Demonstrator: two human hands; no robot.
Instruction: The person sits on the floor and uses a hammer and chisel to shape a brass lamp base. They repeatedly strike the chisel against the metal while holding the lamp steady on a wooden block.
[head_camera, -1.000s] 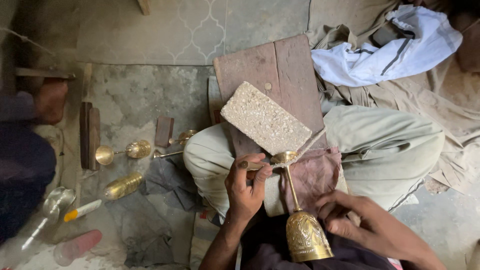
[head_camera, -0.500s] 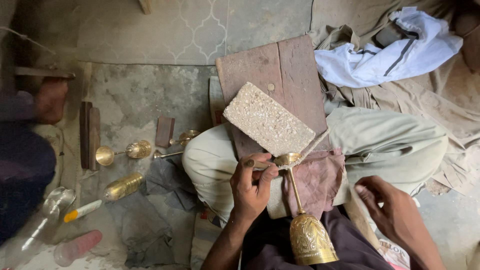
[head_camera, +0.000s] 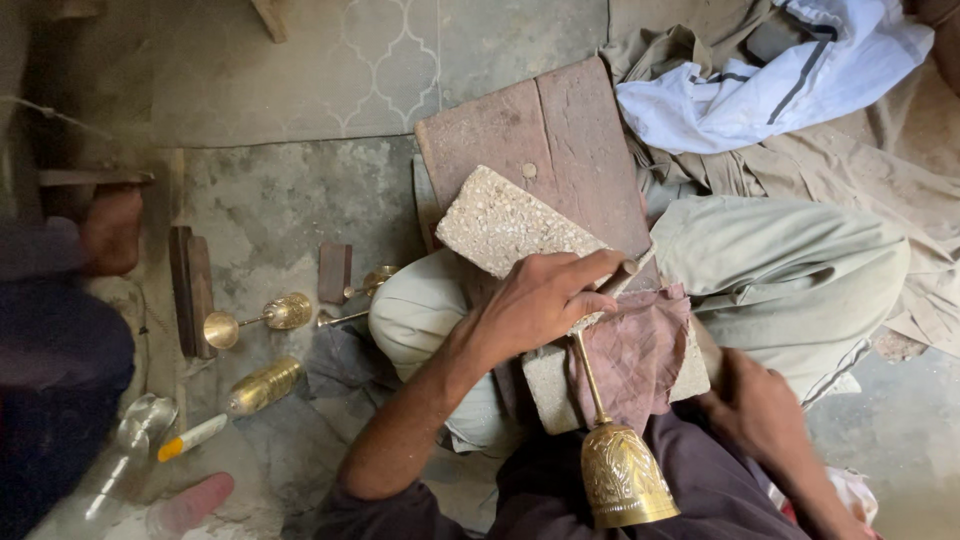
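A brass goblet (head_camera: 618, 475) lies on my lap with its engraved cup toward me and its thin stem (head_camera: 588, 375) running up under my left hand (head_camera: 535, 305). That hand is closed over the goblet's foot and grips a brown-handled tool (head_camera: 626, 268) against a speckled stone slab (head_camera: 495, 225). A reddish-brown cloth (head_camera: 635, 350) is draped over the slab beside the stem. My right hand (head_camera: 752, 410) rests at the slab's right edge with loosely curled fingers and nothing visible in it, apart from the goblet.
A wooden board (head_camera: 545, 125) lies under the slab. On the floor to the left are a second brass goblet (head_camera: 255, 318), a brass cup (head_camera: 262, 385), a wooden block (head_camera: 190, 290), a small brown block (head_camera: 334, 272) and a yellow-capped tube (head_camera: 192, 438). Another person's foot (head_camera: 110, 230) is at far left. White cloth (head_camera: 760, 80) lies top right.
My right hand let go of the goblet's cup and drew back to the right. My left hand shifted up and right, and now covers the goblet's foot.
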